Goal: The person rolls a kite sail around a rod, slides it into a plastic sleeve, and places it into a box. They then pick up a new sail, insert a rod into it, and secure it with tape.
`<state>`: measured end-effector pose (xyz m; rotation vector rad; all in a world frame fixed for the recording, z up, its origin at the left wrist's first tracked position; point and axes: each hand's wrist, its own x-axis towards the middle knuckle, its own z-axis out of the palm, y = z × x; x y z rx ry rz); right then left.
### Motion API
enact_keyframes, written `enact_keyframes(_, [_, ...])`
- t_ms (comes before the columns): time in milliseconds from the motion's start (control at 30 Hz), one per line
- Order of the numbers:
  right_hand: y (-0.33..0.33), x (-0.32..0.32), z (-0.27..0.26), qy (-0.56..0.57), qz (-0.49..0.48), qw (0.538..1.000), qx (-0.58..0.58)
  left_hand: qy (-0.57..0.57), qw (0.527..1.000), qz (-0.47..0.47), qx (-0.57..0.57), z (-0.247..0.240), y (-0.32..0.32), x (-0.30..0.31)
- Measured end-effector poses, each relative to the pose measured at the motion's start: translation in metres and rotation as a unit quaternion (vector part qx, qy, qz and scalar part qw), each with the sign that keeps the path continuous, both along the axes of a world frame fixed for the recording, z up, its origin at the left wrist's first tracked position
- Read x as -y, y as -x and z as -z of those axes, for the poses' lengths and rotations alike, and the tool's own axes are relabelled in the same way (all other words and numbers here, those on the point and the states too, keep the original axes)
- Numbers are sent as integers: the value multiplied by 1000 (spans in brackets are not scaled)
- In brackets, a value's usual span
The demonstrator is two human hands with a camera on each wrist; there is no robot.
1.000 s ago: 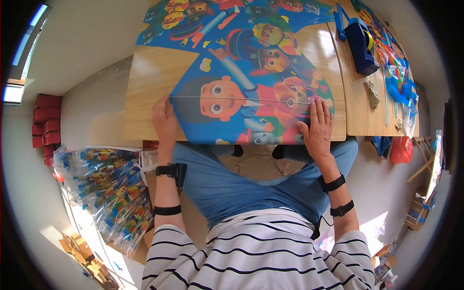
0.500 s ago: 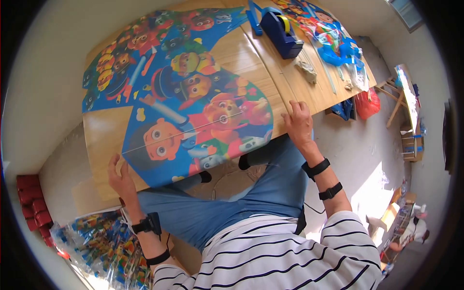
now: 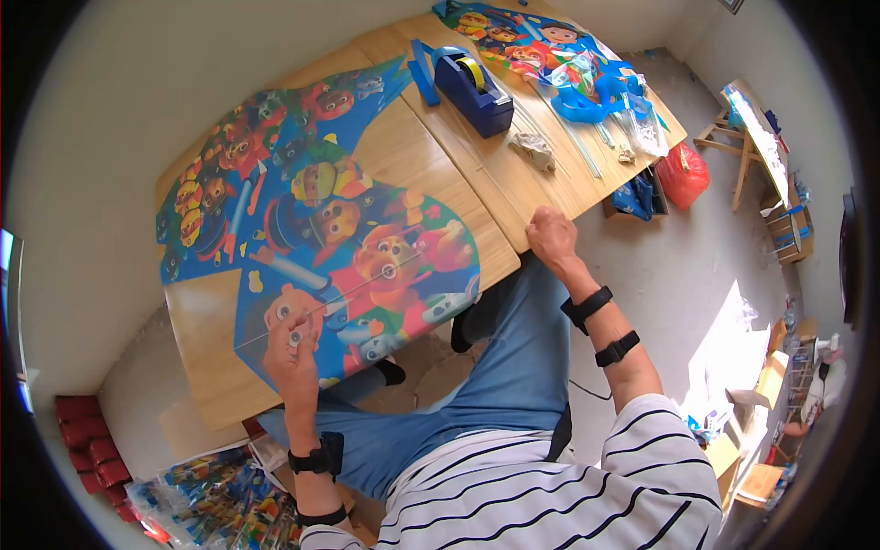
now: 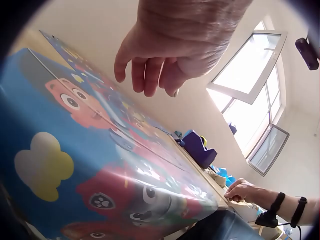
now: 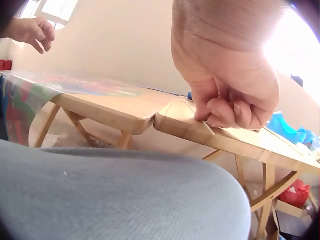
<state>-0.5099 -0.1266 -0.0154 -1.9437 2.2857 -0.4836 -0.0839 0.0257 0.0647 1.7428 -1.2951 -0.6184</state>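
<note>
1. Kite (image 3: 367,275) – a blue one printed with cartoon characters – lies flat on the near part of the wooden table (image 3: 403,156), and its lower edge hangs over the table's near side above the person's lap.
2. A thin spar (image 3: 417,257) runs slantwise across the kite from its lower left corner toward its right side.
3. The left hand (image 3: 291,353) hovers over the kite's lower left corner, where the spar ends. In the left wrist view its fingers (image 4: 150,75) hang loosely curled, hold nothing, and are apart from the kite's surface.
4. The right hand (image 3: 550,234) is at the table's near edge, just right of the seam between the two tabletops and clear of the kite. Its fingers are curled tight (the right wrist view shows this best) and pinch a thin stick (image 5: 207,128) against the wood.
5. A second printed kite (image 3: 247,174) lies flat behind the first – partly beneath it.
6. A dark blue tape dispenser (image 3: 472,87) stands on the far part of the table, well apart from both hands.
7. Further kites and loose blue plastic (image 3: 550,55) are heaped at the table's far end.
8. A red bag (image 3: 687,174) sits on the floor below that end.
</note>
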Motion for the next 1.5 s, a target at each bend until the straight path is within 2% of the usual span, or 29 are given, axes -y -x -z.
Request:
enact_keyframes(33, [1,1,0,-8,-8,1000,-16,-16,1000,12,-6,-4,9,3])
enact_keyframes(133, [3,3,3,19,-26,999,-39,26,997,67,-26,-3,27,13])
enact_keyframes(233, [5,3,3,25,-39,998,-34,23,992,117,-34,10,32,22])
enact_keyframes(333, [-1,-10,-18,47,-94,994,-10,17,989,142,-31,-4,53,31])
enact_keyframes(433, [-16,-30,-46,35,-198,971,126,-46,971,142,-186,0,68,46])
enact_keyframes(533, [-40,-55,-79,-41,-300,913,274,-1,936,127,-329,-5,86,61])
enact_keyframes(633, [-57,-70,-92,-98,-337,879,322,-3,899,103,-427,-11,91,65])
enact_keyframes(733, [-66,-72,-95,-101,-342,878,320,-9,880,153,-449,-10,81,63])
enact_keyframes(833, [-67,-67,-89,-34,-353,885,303,-30,904,101,-413,-8,77,61])
enact_keyframes(933, [-51,-42,-75,18,-225,933,282,-34,915,89,-393,0,68,56])
enact_keyframes(1067, [-8,22,-29,30,-97,984,146,-44,918,99,-381,8,66,53])
enact_keyframes(1167, [16,55,-6,46,-39,992,112,-51,921,99,-374,4,71,50])
enact_keyframes(1233, [26,70,-10,61,-12,993,100,-52,925,97,-364,4,71,48])
enact_keyframes(1267, [33,78,-14,50,35,992,113,-56,926,90,-361,4,70,47])
enact_keyframes(1333, [64,119,19,108,88,986,92,-64,930,75,-355,5,68,44])
enact_keyframes(1400, [75,145,19,100,143,981,89,-74,929,72,-355,5,69,41])
enact_keyframes(1467, [76,156,-14,26,198,975,100,-85,930,70,-351,3,72,40])
enact_keyframes(1500, [91,176,9,55,197,976,69,-92,930,69,-348,1,75,38])
